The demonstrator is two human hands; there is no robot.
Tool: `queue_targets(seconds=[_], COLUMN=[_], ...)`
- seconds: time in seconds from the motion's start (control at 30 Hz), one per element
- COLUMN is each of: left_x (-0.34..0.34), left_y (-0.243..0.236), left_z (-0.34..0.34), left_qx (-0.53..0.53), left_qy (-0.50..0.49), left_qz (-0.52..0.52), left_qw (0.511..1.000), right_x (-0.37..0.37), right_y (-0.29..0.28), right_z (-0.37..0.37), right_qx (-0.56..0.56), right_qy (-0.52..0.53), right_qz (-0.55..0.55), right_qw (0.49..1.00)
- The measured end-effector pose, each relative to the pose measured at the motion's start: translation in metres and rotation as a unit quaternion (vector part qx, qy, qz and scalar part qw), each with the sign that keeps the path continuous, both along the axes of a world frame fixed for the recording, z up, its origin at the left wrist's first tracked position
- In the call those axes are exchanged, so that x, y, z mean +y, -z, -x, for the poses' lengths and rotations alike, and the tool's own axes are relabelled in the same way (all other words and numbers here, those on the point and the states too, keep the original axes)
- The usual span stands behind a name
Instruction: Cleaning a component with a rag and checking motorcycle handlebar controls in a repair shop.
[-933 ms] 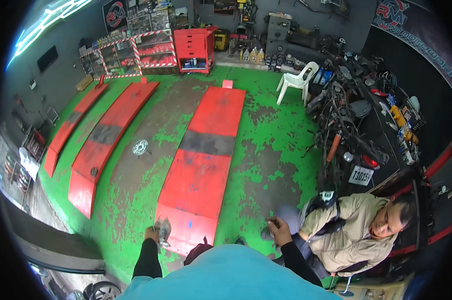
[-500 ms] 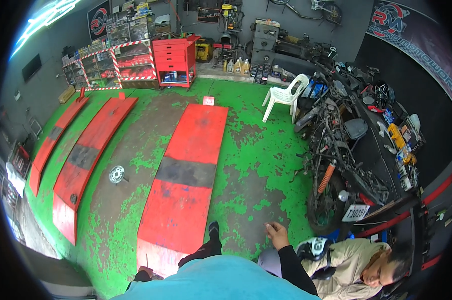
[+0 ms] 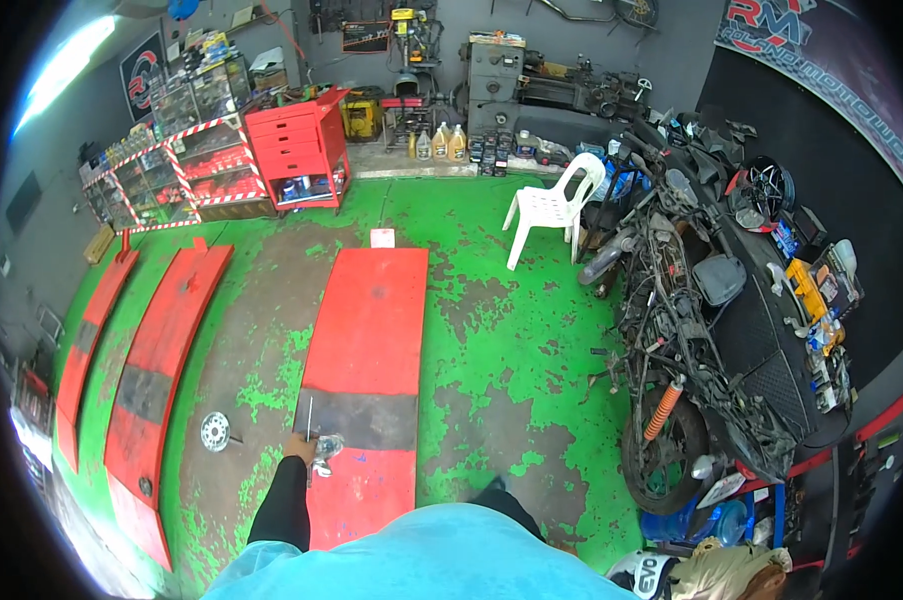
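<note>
My left hand [image 3: 299,448] reaches out over the red platform with its fingers closed. From it rises a thin straight metal rod [image 3: 309,414], perhaps a screwdriver shank. Beside the fingers hangs a shiny silver bundle [image 3: 327,452] that looks like a part in clear plastic; its exact kind is too small to make out. Below the hand lies the red platform [image 3: 364,330] with a dark band [image 3: 376,420] across it. My right hand is hidden behind my blue shirt.
On the floor to the left lies a round silver hub [image 3: 215,432]. Two more red ramps [image 3: 176,320] stretch beyond it. A white plastic chair [image 3: 551,208] stands by a stripped motorcycle [image 3: 671,330]. Behind is a red tool cabinet [image 3: 296,150]. A person's beige sleeve [image 3: 726,575] shows lower right.
My left arm has stretched forward over the platform, bringing the rod and silver bundle into view. My right hand has dropped out of sight. My view has shifted, and the person sits lower.
</note>
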State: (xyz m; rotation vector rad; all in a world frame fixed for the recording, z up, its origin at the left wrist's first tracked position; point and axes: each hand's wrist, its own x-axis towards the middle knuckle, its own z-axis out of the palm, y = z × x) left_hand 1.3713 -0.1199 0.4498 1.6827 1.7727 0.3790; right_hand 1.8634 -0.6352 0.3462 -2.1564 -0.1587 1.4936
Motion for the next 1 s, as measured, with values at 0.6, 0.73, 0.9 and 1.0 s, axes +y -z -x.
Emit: queue_targets(seconds=[0.6, 0.73, 0.9, 1.0], left_x=[0.078, 0.127, 0.251, 0.335], left_y=[0.055, 0.069, 0.078, 0.09], left_z=[-0.163, -0.196, -0.239, -0.275], left_qx=[0.049, 0.08, 0.165, 0.189], left_qy=[-0.121, -0.148, -0.019, -0.009], left_qz=[0.161, 0.173, 0.213, 0.212], left_qw=[0.978, 0.971, 0.963, 0.959], right_x=[0.4, 0.544, 0.631, 0.645], right_y=[-0.004, -0.068, -0.057, -0.039], right_z=[-0.406, -0.443, -0.448, -0.44], right_qx=[-0.257, -0.19, -0.164, -0.108], right_qy=[-0.266, -0.03, -0.015, -0.249], right_qz=[-0.068, -0.127, -0.159, -0.014], right_qw=[0.927, 0.973, 0.973, 0.962])
